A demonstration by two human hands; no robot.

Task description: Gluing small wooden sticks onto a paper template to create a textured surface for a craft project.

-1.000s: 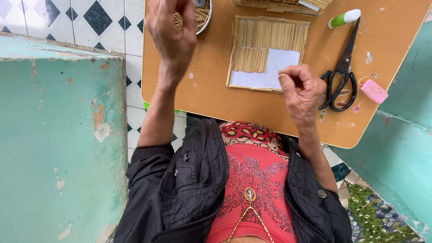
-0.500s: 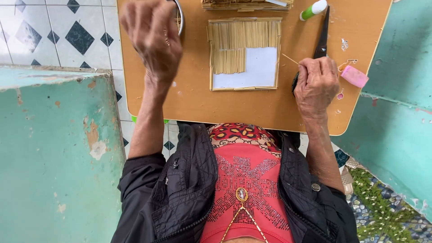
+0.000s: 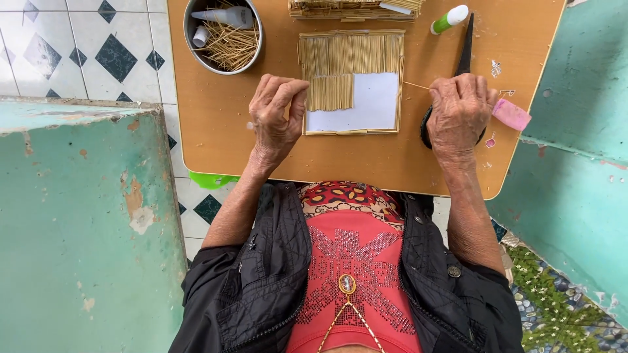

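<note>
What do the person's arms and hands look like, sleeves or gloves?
No gloves: left hand and right hand are bare, no rings or watch visible. Black jacket sleeves are pushed up to about the elbows, leaving forearms uncovered. The jacket has round dark buttons.

Bare board (image 3: pixel 222 124) is left open below the metal bowl (image 3: pixel 223 34); right of the stick panel (image 3: pixel 353 82), passage is apparently blocked by scissors (image 3: pixel 463 62) and glue stick (image 3: pixel 450 19).

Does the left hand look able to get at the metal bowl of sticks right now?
Probably yes: left hand sits near metal bowl, only bare board between. Right hand holds thin stick.
</note>
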